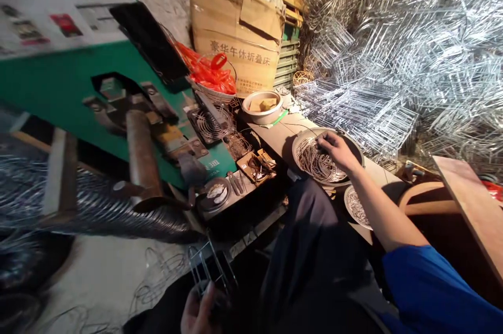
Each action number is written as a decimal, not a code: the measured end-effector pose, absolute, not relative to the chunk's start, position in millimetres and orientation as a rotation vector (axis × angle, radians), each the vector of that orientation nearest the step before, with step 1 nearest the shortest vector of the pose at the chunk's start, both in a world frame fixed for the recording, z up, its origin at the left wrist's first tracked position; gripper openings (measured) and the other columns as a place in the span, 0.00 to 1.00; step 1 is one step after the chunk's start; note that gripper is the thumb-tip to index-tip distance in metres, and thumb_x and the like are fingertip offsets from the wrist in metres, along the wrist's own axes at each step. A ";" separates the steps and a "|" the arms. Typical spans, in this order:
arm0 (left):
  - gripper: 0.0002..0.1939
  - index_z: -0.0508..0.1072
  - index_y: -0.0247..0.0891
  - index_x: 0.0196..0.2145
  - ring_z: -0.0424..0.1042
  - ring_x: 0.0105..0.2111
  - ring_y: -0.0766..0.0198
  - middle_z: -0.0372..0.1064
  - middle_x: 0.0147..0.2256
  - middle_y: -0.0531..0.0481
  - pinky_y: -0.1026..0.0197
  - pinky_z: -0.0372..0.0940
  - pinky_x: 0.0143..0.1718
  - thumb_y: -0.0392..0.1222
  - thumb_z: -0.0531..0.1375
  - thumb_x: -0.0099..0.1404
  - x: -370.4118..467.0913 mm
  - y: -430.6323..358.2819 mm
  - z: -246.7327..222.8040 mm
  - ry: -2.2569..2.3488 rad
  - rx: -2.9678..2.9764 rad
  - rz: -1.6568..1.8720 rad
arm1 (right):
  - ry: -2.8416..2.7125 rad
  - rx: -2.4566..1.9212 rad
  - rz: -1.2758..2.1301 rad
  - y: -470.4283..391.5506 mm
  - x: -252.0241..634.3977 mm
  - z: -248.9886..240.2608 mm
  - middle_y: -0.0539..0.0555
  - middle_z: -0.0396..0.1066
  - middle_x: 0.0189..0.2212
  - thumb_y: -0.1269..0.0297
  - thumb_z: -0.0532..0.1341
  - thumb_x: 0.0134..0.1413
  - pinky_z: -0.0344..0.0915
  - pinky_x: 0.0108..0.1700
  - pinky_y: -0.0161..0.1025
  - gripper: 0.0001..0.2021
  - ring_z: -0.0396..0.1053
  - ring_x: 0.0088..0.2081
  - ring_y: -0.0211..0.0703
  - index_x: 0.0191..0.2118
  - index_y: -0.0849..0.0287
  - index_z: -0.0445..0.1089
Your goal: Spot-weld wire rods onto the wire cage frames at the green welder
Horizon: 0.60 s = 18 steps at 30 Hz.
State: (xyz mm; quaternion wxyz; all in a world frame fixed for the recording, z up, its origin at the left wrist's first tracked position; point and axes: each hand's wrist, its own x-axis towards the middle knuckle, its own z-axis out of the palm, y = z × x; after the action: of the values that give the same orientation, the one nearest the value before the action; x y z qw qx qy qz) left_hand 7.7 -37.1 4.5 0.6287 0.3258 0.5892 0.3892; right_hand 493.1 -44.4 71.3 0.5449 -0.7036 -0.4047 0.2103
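Two hands are at work, well apart from each other. Right of the frame's centre, the right hand point(334, 149) reaches into a round metal bowl point(356, 146) that holds a heap of short bent wire pieces point(316, 164); the fingers are curled down onto the heap, touching it, but whether a piece is already pinched between them cannot be told. At the bottom of the frame, left of centre, the left hand point(200, 310) is closed around the lower end of a small wire frame point(208, 266) that stands up from it, dark and partly blurred.

As a judgement of progress: the bowl looks well filled, so plenty of pieces remain to be picked, and a smaller dish of wire bits point(356, 207) sits just below it at the table edge. Behind, filling the upper right of the frame, lies a great pile of shiny wire racks point(412, 51), which looks like finished stock, though that is only a reading. The green machine point(58, 77) at the left stands with no hand on it, a rusty lever point(141, 158) jutting from its front
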 end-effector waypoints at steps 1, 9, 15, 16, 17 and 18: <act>0.26 0.69 0.39 0.32 0.68 0.18 0.65 0.67 0.20 0.57 0.65 0.66 0.20 0.55 0.74 0.43 9.3 -36.3 1.9 1.338 0.725 0.925 | -0.957 -1.511 0.588 -46.7 477.5 88.1 0.52 0.71 0.33 0.49 0.62 0.57 0.68 0.39 0.41 0.17 0.68 0.33 0.42 0.45 0.54 0.68; 0.24 0.62 0.40 0.34 0.64 0.16 0.69 0.64 0.18 0.61 0.67 0.64 0.17 0.50 0.72 0.50 12.1 -45.6 1.2 1.160 0.666 1.104 | -1.329 -1.436 1.136 -13.3 346.4 101.7 0.51 0.69 0.29 0.38 0.62 0.52 0.60 0.39 0.39 0.25 0.64 0.33 0.42 0.34 0.60 0.74; 0.24 0.59 0.42 0.37 0.63 0.15 0.69 0.64 0.18 0.62 0.68 0.63 0.16 0.49 0.70 0.54 -7.5 -50.9 4.3 1.087 0.700 1.206 | -1.330 -1.500 1.125 -8.0 295.2 65.5 0.48 0.58 0.21 0.35 0.61 0.52 0.51 0.30 0.37 0.27 0.54 0.26 0.37 0.26 0.59 0.68; 0.24 0.58 0.42 0.37 0.64 0.15 0.69 0.63 0.18 0.62 0.68 0.63 0.16 0.49 0.70 0.55 -8.7 -50.9 4.0 1.080 0.698 1.211 | -1.329 -1.497 1.119 -9.7 291.0 60.3 0.47 0.56 0.20 0.36 0.61 0.52 0.49 0.29 0.37 0.27 0.52 0.25 0.37 0.23 0.58 0.65; 0.24 0.58 0.42 0.37 0.64 0.15 0.70 0.63 0.19 0.62 0.68 0.63 0.16 0.49 0.70 0.55 -9.0 -50.6 3.8 1.077 0.695 1.212 | -1.326 -1.492 1.107 -10.9 287.4 55.1 0.47 0.54 0.19 0.37 0.61 0.53 0.48 0.29 0.37 0.27 0.51 0.25 0.36 0.21 0.58 0.61; 0.24 0.58 0.42 0.37 0.64 0.15 0.70 0.63 0.19 0.63 0.68 0.64 0.17 0.49 0.70 0.55 -8.5 -49.9 3.8 1.077 0.691 1.208 | -1.320 -1.486 1.084 -11.4 284.5 49.6 0.47 0.52 0.18 0.38 0.62 0.52 0.47 0.28 0.37 0.28 0.49 0.24 0.36 0.20 0.57 0.58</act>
State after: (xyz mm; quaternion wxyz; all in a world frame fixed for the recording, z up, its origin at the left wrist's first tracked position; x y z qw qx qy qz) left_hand -8.5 -49.9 3.8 0.6372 0.3028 0.4716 0.5290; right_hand 284.5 -11.4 49.6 0.4247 -0.5941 -0.5278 0.4336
